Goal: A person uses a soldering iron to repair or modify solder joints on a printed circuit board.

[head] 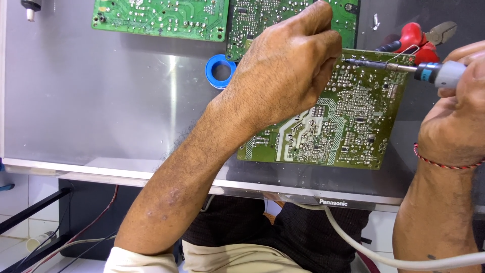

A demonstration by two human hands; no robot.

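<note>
Two hands meet over a green circuit board (348, 121) lying solder side up, right of centre in the frame, on a grey metal sheet (101, 111). The left hand (288, 65) reaches in from the lower left, curled over the board's upper left corner; its fingers are bent together, but whether they pinch anything cannot be told. The right hand (454, 121), at the right edge, is clenched around a soldering iron (404, 68), whose tip lies across the board's top edge and ends just beside the left fingertips (331, 48). Red pliers (422, 40) lie above the iron. A blue tape roll (220, 71) sits left of the left wrist, and two more boards (159, 17) fill the upper part of the frame.
</note>
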